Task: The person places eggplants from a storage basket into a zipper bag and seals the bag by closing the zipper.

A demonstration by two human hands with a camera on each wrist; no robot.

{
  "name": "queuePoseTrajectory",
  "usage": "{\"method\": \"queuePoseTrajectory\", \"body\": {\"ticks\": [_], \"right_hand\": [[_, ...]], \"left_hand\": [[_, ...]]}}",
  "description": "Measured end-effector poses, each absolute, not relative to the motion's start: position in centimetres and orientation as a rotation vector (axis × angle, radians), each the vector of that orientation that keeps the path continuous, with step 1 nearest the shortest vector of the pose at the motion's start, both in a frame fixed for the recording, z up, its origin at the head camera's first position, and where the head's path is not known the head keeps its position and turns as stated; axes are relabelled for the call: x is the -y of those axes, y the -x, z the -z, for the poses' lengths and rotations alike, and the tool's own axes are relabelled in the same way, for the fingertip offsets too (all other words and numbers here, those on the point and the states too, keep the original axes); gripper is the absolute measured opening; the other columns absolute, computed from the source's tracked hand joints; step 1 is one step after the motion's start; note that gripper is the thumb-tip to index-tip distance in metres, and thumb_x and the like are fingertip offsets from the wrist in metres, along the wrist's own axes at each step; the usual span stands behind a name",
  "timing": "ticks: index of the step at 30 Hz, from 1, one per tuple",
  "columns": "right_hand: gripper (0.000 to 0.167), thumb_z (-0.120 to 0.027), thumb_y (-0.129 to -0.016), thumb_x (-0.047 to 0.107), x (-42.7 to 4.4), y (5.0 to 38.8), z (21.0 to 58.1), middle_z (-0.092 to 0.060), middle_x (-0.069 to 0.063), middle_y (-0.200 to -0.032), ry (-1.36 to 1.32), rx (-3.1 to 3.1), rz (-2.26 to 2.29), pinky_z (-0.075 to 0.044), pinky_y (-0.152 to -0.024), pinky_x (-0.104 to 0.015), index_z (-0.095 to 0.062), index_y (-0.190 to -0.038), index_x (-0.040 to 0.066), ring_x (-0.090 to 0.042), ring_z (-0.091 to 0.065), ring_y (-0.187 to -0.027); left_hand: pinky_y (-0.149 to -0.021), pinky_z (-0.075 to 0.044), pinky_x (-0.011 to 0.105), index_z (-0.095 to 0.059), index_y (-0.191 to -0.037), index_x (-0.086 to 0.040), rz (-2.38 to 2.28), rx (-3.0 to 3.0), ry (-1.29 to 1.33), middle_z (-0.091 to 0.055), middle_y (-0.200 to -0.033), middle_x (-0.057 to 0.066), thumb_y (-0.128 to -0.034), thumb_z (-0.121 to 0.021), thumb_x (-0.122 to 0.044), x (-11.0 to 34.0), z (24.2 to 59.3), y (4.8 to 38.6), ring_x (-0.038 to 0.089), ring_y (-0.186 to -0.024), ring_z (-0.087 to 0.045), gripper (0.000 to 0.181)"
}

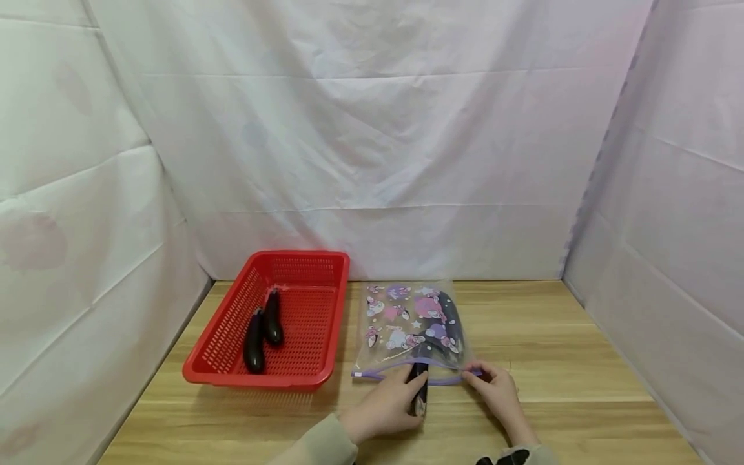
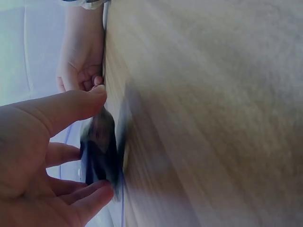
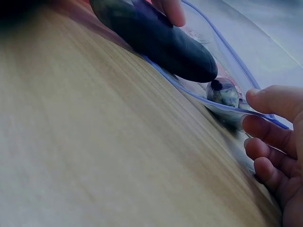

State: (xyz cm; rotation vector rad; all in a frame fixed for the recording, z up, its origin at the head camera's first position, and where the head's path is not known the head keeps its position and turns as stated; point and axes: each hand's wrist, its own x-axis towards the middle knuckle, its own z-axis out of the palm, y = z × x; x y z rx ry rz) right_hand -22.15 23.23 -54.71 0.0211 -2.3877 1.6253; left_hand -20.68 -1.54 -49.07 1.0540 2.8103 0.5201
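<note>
A dark purple eggplant (image 1: 420, 387) is in my left hand (image 1: 383, 403), gripped between thumb and fingers near its stem end. Its far end lies in the mouth of a clear zip bag (image 1: 383, 326) printed with pink and purple cartoon figures. My right hand (image 1: 495, 391) pinches the right end of the bag's purple zip edge, and the mouth gapes in the right wrist view. Inside the bag, along its right side, is another eggplant (image 1: 455, 316); its end (image 3: 222, 92) shows through the opening. Blur softens the held eggplant (image 2: 99, 146) in the left wrist view.
Left of the bag stands a red plastic basket (image 1: 258, 381) with slotted walls. Two eggplants (image 1: 254, 345) lie side by side in its left half. White cloth (image 1: 372, 142) hangs behind and on both sides of the wooden table (image 1: 558, 361).
</note>
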Motion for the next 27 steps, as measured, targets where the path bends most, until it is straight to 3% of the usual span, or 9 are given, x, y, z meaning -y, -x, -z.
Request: {"method": "queuePoseTrajectory", "body": {"ticks": [6,12,18,23,27], "right_hand": [[0.007,-0.077,-0.078,0.005,-23.6,22.7,55.7,-0.067,-0.005,-0.081,-0.024,2.371,-1.628,-0.044,-0.061,-0.022,-0.072,-0.083,0.006,-0.005,-0.053,-0.070],[0.008,-0.079,-0.078,0.007,-23.7,23.1,56.4,-0.066,0.000,-0.081,-0.022,2.355,-1.643,-0.044,-0.062,-0.022,-0.072,-0.082,0.008,-0.006,-0.054,-0.071],[0.008,-0.079,-0.078,0.010,-23.7,23.1,56.3,-0.066,0.002,-0.082,-0.008,2.379,-1.620,-0.045,-0.064,-0.022,-0.072,-0.083,0.010,-0.006,-0.055,-0.073],[0.008,-0.079,-0.078,0.010,-23.6,22.9,56.3,-0.067,0.001,-0.083,0.006,2.391,-1.612,-0.045,-0.066,-0.022,-0.072,-0.082,0.010,-0.007,-0.056,-0.074],[0.008,-0.078,-0.077,0.009,-23.6,22.8,56.4,-0.067,0.002,-0.081,0.013,2.390,-1.609,-0.045,-0.066,-0.023,-0.072,-0.082,0.010,-0.007,-0.056,-0.073]], "left_hand": [[-0.103,-0.039,0.042,-0.040,-0.147,-0.006,-0.541,-2.824,-0.963,-0.038,-0.146,0.025,-0.0824,-0.074,-0.032,1.0,49.4,21.3,0.035,-0.129,-0.045,0.077],[-0.093,-0.048,0.041,-0.041,-0.144,0.002,-0.516,-2.910,-0.917,-0.053,-0.130,0.028,-0.0842,-0.071,-0.027,0.1,49.6,22.6,0.035,-0.110,-0.058,0.072],[-0.083,-0.051,0.036,-0.036,-0.146,0.004,-0.492,-2.920,-0.791,-0.068,-0.109,0.019,-0.0873,-0.066,-0.026,-1.2,50.0,24.1,0.027,-0.093,-0.066,0.072],[-0.081,-0.052,0.040,-0.032,-0.150,-0.002,-0.547,-2.885,-0.650,-0.055,-0.133,0.020,-0.0914,-0.063,-0.029,-2.2,50.2,24.9,0.029,-0.097,-0.065,0.071],[-0.090,-0.048,0.046,-0.029,-0.151,-0.006,-0.591,-2.867,-0.566,-0.043,-0.144,0.021,-0.0939,-0.057,-0.030,-2.6,50.2,25.4,0.033,-0.119,-0.054,0.068]]}}
